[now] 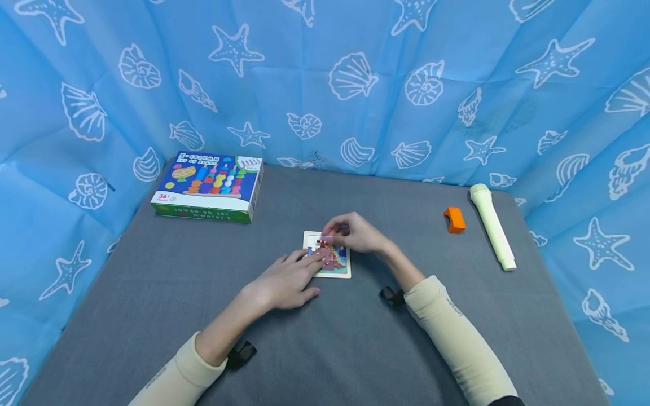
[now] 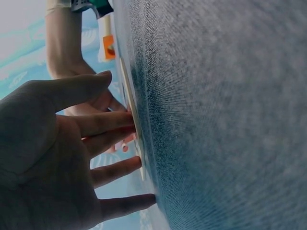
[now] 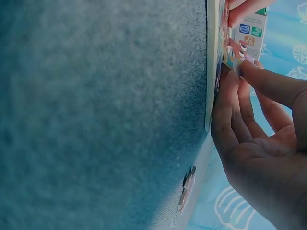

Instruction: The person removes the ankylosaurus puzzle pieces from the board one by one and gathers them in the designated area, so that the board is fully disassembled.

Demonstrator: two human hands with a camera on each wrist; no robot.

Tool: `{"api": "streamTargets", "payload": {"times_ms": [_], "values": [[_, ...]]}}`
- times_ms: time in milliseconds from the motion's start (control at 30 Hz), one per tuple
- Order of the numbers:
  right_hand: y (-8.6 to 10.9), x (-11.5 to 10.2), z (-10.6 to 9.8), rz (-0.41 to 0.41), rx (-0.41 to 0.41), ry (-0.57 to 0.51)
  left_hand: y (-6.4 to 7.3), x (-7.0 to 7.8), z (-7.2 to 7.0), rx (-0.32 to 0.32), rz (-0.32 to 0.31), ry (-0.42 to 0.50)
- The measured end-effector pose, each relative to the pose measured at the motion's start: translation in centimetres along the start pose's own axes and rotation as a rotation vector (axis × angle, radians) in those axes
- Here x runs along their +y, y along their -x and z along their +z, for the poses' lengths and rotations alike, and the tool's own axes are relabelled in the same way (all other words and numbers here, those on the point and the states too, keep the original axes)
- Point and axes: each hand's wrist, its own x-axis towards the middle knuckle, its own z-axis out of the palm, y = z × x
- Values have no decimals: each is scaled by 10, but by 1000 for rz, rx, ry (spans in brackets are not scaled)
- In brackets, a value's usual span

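Two hands partly hide the puzzle board (image 1: 341,276), mid-way across the grey table (image 1: 330,349); we cannot make out the covered print. Board: pale-rimmed, near square, reddish-brown and blue, one edge facing the person. Left hand (image 1: 286,279): fingers spread, some tips on board. Right hand (image 1: 358,232): thumb and fingers pinch a puzzle piece (image 3: 235,53), long axis unclear to us.
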Motion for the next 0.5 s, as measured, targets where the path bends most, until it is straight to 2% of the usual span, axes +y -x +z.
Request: {"api": "streamTargets", "payload": {"times_ms": [133,267,367,500], "values": [[0,-3,3,4,40,63,1,1,-1,2,0,3],[-2,-5,7,44,72,120,2,2,-1,7,-1,6],[-3,-5,7,77,72,109,1,1,0,2,-7,3],[-3,-6,5,79,36,54,1,1,0,0,-10,3]]}}
